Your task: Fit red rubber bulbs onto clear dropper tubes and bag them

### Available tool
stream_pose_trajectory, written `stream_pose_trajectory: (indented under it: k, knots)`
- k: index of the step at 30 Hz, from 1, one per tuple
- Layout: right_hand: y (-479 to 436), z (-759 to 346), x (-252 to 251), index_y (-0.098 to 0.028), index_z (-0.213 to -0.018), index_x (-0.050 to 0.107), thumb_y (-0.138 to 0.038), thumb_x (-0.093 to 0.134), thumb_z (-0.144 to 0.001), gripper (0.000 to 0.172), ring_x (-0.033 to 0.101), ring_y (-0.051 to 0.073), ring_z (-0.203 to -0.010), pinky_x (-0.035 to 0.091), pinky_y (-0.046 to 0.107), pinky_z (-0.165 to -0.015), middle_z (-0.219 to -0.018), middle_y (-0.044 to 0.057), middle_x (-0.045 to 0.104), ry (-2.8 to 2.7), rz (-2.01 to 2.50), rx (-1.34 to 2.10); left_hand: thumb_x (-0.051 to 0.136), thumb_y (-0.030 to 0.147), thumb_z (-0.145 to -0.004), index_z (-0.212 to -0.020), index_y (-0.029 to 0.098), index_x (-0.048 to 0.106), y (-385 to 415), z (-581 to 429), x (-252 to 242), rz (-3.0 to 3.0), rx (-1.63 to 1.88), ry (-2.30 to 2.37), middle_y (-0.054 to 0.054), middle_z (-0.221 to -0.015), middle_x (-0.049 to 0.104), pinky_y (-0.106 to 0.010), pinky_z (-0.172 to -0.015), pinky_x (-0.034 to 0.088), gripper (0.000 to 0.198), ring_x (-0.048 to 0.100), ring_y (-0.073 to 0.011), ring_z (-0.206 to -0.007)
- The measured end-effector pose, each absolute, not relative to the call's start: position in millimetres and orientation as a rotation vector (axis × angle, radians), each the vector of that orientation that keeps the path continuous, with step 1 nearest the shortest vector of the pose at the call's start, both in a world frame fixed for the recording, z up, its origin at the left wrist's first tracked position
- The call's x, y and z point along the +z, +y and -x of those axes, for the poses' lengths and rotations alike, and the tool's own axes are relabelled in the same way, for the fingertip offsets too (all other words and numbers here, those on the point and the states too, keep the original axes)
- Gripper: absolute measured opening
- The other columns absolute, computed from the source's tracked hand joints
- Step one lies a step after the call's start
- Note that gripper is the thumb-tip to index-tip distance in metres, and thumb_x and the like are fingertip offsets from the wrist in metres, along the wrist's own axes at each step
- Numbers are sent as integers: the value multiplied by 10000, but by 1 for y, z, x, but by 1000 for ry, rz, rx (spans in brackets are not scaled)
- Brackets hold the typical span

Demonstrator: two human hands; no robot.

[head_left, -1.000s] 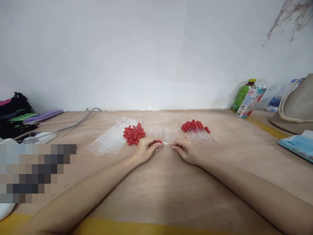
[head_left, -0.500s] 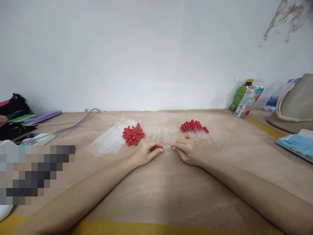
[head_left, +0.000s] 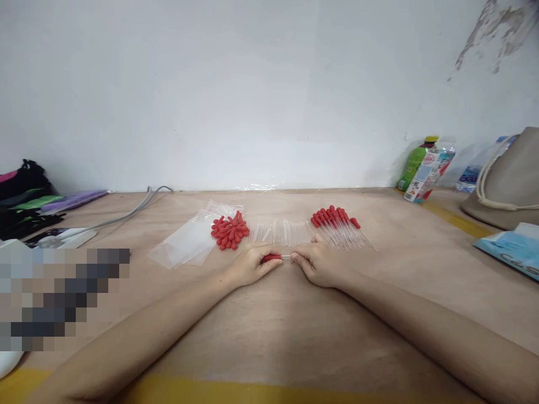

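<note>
While left hand (head_left: 252,265) pinches bulb (head_left: 273,257) and right hand (head_left: 318,264) tube (head_left: 286,257), right of the pile (head_left: 229,231), I judge bulb soft, tube brittle and best held near the bulb.

Bulb pile left of centre, all those teardrop-shaped rubbery bulbs (head_left: 229,232)? Bright red. Thin plastic tubes (head_left: 288,232) mid-frame are clear, the green-labelled plastic bottle (head_left: 413,167) at right has a yellow cap (head_left: 432,138), and the pale brown wooden tabletop (head_left: 236,331) gets a yellow stripe (head_left: 210,391) bottom-edge.
</note>
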State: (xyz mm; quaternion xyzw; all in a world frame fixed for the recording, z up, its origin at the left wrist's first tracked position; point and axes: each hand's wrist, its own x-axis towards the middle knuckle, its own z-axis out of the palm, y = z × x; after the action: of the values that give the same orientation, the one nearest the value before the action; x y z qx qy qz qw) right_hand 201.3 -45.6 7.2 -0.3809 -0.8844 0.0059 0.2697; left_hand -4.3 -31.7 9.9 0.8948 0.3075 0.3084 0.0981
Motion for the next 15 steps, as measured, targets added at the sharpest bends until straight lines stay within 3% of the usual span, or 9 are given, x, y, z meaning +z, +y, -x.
stream_pose_trajectory:
  k: [4, 9, 13, 15]
  knots:
    - [-47, -197, 13, -173, -659, 529, -212, 367, -882, 278, 451, 97, -519, 276, 298, -692, -602, -17, 607, -2419, 1102, 128, 511, 290, -824, -838, 170, 624, -30, 6, 12, -2684, 895, 901, -28, -709, 617, -230, -601, 408, 165, 549, -131, -646]
    - [-50, -198, 17, -186, -774, 577, -223, 369, -877, 235, 521, 127, -624, 268, 316, -710, -732, 13, 653, -2464, 995, 7, 535, 266, -808, -877, 180, 609, -30, 9, 15, -2630, 960, 947, -39, -790, 625, -247, -645, 433, 133, 563, -145, -714]
    - [-41, -210, 14, -195, -829, 619, -235, 416, -847, 207, 567, 143, -696, 272, 322, -741, -788, 29, 675, -2331, 1006, -81, 563, 261, -780, -1135, 201, 474, -29, 12, 12, -2533, 1060, 1041, -54, -951, 553, -251, -622, 462, 371, 538, -124, -697]
    - [-31, -220, 11, -198, -818, 632, -270, 433, -834, 212, 575, 147, -673, 275, 330, -743, -773, 31, 682, -2111, 1162, -107, 555, 249, -778, -1175, 217, 420, -28, 14, 11, -2488, 1059, 1060, -45, -965, 515, -230, -565, 463, 420, 515, -98, -635]
